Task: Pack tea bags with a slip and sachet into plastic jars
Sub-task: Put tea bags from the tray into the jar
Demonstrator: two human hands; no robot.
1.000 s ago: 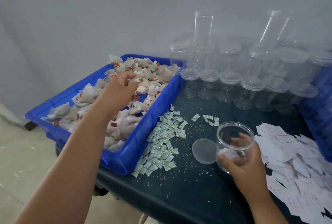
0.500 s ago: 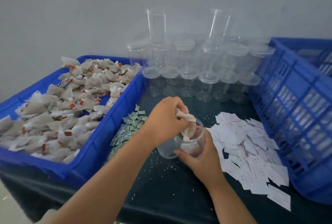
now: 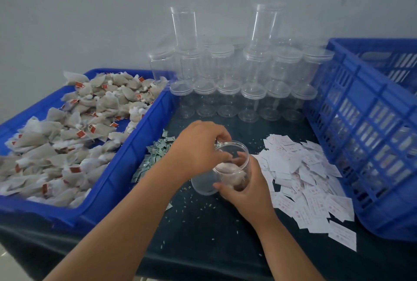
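Centrally, right hand wrapped round an open clear plastic jar, tilted toward the left, thumb and fingers clamped on its wall. Left hand over the jar's mouth, fingers bunched together at the rim, whether pinching anything impossible to tell. Pale tea bags visible through the jar wall, inside. Loose lid flat on the dark table, touching the jar's lower side. Left of the hands, blue tray heaped with tea bags bearing red tags. Between tray and jar, a small heap of greenish sachets. Right of the jar, a spread of white paper slips, reaching to the foot of a blue slatted crate. Behind, rows of lidded empty jars stacked against the wall
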